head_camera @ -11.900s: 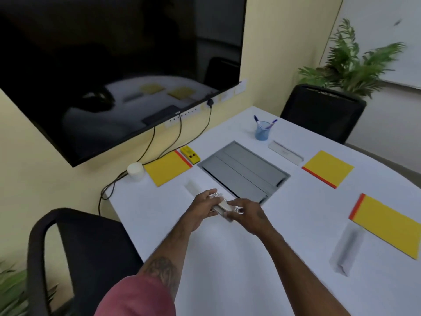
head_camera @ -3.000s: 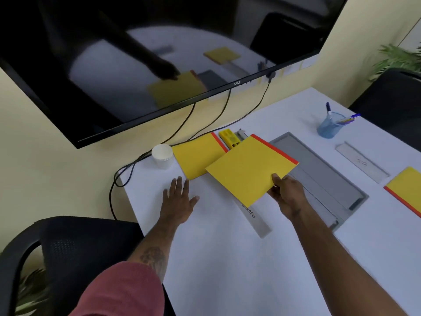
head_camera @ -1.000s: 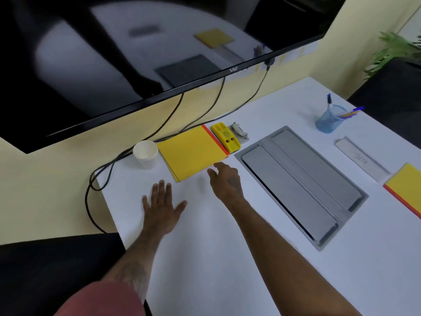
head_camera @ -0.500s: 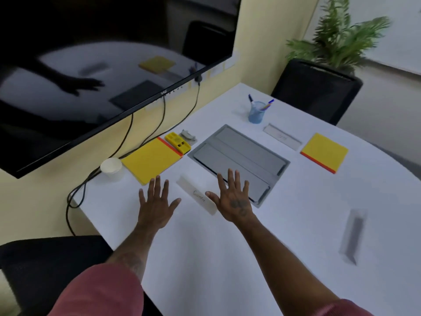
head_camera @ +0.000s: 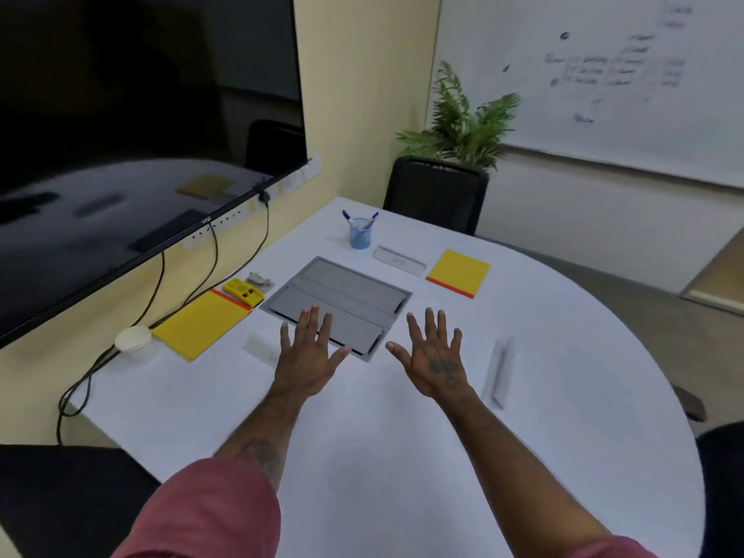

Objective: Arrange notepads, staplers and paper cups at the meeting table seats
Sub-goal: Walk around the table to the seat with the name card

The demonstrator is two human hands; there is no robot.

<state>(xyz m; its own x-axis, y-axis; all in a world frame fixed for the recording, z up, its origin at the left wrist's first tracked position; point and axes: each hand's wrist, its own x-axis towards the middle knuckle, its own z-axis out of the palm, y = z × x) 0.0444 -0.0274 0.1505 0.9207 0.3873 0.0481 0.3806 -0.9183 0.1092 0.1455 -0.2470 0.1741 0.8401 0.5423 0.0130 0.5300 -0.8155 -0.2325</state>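
My left hand [head_camera: 308,358] and my right hand [head_camera: 435,358] hover palm-down over the white table [head_camera: 382,457], fingers spread, holding nothing. At the far left lies a yellow notepad with a red edge [head_camera: 199,324]. A white paper cup [head_camera: 134,343] stands to its left. A yellow stapler [head_camera: 242,292] and a small silver stapler [head_camera: 259,280] sit just beyond the pad. A second yellow notepad [head_camera: 459,271] lies at the far right seat. A clear name plate [head_camera: 261,349] is partly hidden by my left hand.
A grey cable hatch [head_camera: 342,294] is set in the table's middle. A blue pen cup [head_camera: 360,235] and clear name plates [head_camera: 398,259] [head_camera: 499,372] are on the table. Black chairs [head_camera: 437,193], a plant, a wall screen with hanging cables and a whiteboard surround it.
My view has swung right and up. Both hands have lifted off the table and moved right toward its middle. The notepad I placed on the left pad stays there.
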